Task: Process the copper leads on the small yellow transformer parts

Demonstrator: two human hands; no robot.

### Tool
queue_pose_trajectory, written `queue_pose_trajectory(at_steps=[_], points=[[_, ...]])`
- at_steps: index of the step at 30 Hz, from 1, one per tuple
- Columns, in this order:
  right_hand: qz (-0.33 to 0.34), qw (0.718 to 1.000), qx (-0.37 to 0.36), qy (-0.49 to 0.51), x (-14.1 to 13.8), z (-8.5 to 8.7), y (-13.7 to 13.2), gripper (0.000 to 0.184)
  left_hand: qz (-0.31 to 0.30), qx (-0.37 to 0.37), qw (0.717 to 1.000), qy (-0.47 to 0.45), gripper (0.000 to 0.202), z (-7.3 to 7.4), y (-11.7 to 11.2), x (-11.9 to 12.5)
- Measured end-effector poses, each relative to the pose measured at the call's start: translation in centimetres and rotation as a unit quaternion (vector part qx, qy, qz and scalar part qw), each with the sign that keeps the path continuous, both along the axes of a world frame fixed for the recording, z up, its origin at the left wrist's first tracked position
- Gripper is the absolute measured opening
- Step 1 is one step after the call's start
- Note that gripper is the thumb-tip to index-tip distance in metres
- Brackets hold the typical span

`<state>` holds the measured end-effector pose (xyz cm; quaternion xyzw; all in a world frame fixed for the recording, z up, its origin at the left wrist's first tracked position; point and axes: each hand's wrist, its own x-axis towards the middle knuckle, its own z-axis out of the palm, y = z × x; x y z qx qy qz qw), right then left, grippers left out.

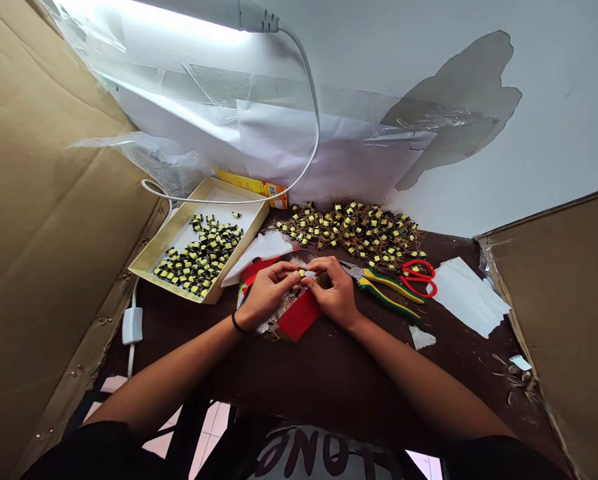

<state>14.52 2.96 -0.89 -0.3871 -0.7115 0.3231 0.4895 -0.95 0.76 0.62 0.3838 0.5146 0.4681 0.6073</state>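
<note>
Between my fingertips is a small yellow-and-black coil component [302, 272]. My left hand [267, 293], with a black band at the wrist, pinches it from the left. From the other side, my right hand [335, 292] closes its thumb and fingers on it, partly hiding it. Beneath both hands lies a red box [300, 316] with silvery scraps [285, 305] in it. Pliers with green-and-yellow handles [391, 288] rest just right of my right hand, beside red-handled scissors [419, 277].
A shallow cardboard tray [146, 257] at the left holds many similar components. A pile of components with copper leads [353, 230] lies against the wall. White paper [469, 293] is at the right. Cardboard walls flank the table [299, 380]; a white cable [315, 100] hangs above.
</note>
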Motion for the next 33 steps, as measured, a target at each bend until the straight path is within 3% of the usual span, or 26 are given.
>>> queue_pose_trajectory(at_steps=[11,33], points=[[0.011,1.0,0.004,-0.008,0.16,0.05,-0.11,0.011,-0.032,0.03,0.998,0.036,0.034,0.06,0.16,-0.46],[0.002,1.0,0.017,-0.016,-0.27,0.04,-0.41,0.011,-0.028,0.044,0.998,0.046,0.031,0.4,0.09,-0.23]])
